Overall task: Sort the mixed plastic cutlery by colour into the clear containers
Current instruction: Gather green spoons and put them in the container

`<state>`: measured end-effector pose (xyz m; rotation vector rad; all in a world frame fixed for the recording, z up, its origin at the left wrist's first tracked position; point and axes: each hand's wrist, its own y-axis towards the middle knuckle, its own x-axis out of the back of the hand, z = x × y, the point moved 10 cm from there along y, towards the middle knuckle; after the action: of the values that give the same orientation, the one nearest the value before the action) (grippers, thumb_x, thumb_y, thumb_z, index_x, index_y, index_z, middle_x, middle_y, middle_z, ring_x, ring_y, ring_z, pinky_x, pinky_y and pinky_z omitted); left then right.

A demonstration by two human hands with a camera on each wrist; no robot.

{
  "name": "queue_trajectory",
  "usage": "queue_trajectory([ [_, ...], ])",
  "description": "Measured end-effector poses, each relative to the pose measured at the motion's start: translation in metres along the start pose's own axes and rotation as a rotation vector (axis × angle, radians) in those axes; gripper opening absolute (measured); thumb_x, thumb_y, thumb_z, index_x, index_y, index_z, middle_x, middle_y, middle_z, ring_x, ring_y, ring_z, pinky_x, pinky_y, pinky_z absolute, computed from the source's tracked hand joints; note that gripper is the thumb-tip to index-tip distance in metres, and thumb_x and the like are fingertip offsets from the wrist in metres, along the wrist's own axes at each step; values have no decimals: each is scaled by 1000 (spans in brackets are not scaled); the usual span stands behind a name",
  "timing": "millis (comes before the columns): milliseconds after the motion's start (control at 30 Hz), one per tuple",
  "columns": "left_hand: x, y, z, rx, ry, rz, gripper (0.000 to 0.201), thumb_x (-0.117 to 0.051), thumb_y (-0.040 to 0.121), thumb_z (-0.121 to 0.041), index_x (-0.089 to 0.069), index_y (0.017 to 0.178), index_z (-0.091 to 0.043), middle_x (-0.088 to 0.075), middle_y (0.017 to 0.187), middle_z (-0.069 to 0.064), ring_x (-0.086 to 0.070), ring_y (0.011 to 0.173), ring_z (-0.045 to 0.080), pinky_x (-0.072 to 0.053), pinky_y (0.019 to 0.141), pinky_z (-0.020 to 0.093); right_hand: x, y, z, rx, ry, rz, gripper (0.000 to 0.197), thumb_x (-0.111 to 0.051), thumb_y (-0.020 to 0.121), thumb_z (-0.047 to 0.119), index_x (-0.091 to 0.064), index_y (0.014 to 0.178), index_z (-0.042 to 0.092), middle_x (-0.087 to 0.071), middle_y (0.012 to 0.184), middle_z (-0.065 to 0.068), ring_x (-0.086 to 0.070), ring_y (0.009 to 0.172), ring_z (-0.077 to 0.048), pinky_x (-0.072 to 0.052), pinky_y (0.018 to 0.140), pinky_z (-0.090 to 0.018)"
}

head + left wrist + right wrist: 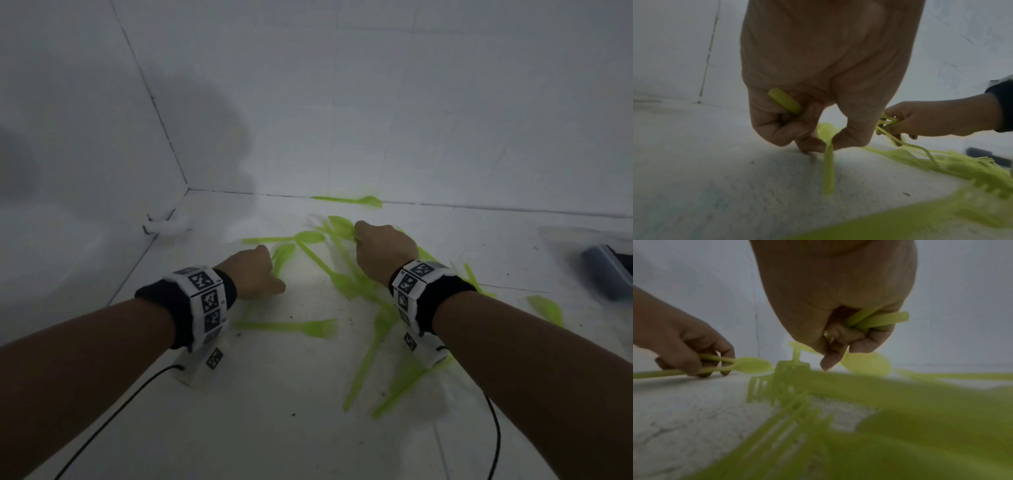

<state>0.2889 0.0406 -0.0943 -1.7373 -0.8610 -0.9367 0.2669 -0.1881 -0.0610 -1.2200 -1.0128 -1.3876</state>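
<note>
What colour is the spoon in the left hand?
Light green; the spoon in the left hand shows best in the right wrist view.

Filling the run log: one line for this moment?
left hand: grips green spoons | right hand: grips green cutlery | pile: unsorted

No readable words, brands or signs anywhere. Only black-and-white square fiducial markers on the white band round the left wrist and on the matching white band round the right wrist; tiny characters beside the markers too small to read.
</note>
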Motion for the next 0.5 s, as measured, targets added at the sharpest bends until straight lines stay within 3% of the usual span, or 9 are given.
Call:
queue_trajectory([
  [33, 4, 3, -3, -20, 1, -11, 24, -63, 93, -32, -52, 96, -11, -53, 92, 4, -50, 76, 19, -39, 65, 32, 5, 0, -1, -4, 12, -24, 11, -41, 100, 19, -46, 109, 16, -47, 73, -1, -46, 60, -22, -29, 51, -28],
  [67, 7, 6, -4, -36, -9, -28, 25, -60, 94, -29, -46, 82, -13, -46, 80, 4, -42, 66, 18, -31, 59, 31, 11, 0, -2, -14, 43, -43, 10, -41, 99, 21, -45, 105, 15, -48, 74, -2, -44, 59, -21, -31, 52, -28],
  [133, 15, 10, -9, -82, -16, -74, 32, -55, 96, -28, -38, 74, -14, -40, 73, 3, -37, 62, 18, -26, 56, 31, 18, 0, -6, -50, 145, -79, 16, -43, 98, 29, -45, 96, 14, -51, 75, -2, -46, 61, -21, -34, 56, -31],
  [233, 27, 16, -11, -148, -86, -157, 26, -47, 101, -29, -40, 81, -14, -50, 79, 5, -46, 70, 22, -32, 61, 34, 21, 0, -15, -90, 281, -111, 16, -46, 97, 31, -45, 95, 16, -52, 74, 1, -52, 68, -26, -39, 61, -33],
  [300, 33, 21, -12, -195, -119, -218, 20, -45, 101, -30, -42, 89, -14, -56, 80, 9, -51, 71, 26, -35, 61, 34, 15, -1, -19, -84, 326, -99, 16, -47, 98, 22, -45, 111, 15, -52, 73, -1, -55, 70, -30, -39, 62, -35],
  [400, 46, 29, -17, -247, 33, -339, 21, -53, 97, -36, -50, 105, -17, -59, 86, 8, -56, 83, 31, -40, 69, 36, 7, -1, -28, -140, 441, -101, 48, -46, 96, 16, -31, 142, 14, -60, 73, -6, -57, 65, -28, -42, 62, -36],
  [500, 42, 44, -18, -247, 220, -311, 31, -54, 98, -37, -54, 123, -18, -65, 106, 11, -53, 103, 33, -41, 86, 39, -2, 1, -31, -181, 485, -28, 58, -46, 98, 18, -26, 152, 12, -68, 95, -14, -64, 86, -33, -52, 76, -40],
])
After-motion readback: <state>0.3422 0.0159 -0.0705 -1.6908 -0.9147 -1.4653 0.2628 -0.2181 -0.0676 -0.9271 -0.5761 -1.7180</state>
